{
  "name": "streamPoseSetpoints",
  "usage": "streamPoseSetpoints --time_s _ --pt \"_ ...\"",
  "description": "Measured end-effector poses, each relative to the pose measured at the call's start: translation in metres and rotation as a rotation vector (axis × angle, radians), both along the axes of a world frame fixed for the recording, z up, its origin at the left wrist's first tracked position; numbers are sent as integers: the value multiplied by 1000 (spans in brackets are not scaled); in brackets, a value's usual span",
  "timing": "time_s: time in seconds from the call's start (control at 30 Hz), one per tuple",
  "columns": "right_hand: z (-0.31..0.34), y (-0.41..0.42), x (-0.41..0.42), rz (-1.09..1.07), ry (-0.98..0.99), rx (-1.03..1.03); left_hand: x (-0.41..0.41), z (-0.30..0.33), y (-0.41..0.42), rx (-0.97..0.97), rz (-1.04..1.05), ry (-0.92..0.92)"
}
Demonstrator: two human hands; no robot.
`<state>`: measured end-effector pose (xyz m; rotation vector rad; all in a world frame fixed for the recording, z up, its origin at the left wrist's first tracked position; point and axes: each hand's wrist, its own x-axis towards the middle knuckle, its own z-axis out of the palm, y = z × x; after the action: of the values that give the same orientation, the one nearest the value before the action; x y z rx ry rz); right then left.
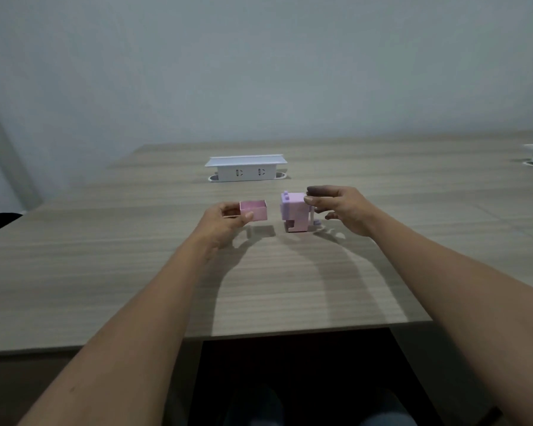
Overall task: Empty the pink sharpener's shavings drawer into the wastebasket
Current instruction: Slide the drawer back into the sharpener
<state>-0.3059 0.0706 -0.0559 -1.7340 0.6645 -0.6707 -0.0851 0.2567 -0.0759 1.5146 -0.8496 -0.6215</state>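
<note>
Plastic drawer (pixel 253 210), boxy and pink, sits pinched in the left hand (pixel 225 218) grip. Right hand (pixel 340 207) fingers loosely touch the lilac sharpener (pixel 294 212) on the woodgrain counter (pixel 136 272), below a plain wall (pixel 259 63).

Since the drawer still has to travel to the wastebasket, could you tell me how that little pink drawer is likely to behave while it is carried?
The pink drawer looks like thin rigid plastic, so probably stiff and very light. Its top is open, so tilting would likely spill any contents. The left hand pinches only one end, so it may pivot if bumped.
</note>
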Motion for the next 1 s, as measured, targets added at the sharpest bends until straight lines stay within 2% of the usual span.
streamPoseSetpoints --time_s 0.13,0.37,0.8,1.0 --pt "-12 -6 2 65 -6 91 3 -16 -8 102 0 -50" --pt "-23 -13 6 123 -48 173 -8 -14 -29 150 -42 -115" --pt "-33 -20 8 153 -154 210 -9 -21 -39 216 0 -157" --pt "-32 -19 10 163 -144 206 -16 -22 -44 216 -8 -177"
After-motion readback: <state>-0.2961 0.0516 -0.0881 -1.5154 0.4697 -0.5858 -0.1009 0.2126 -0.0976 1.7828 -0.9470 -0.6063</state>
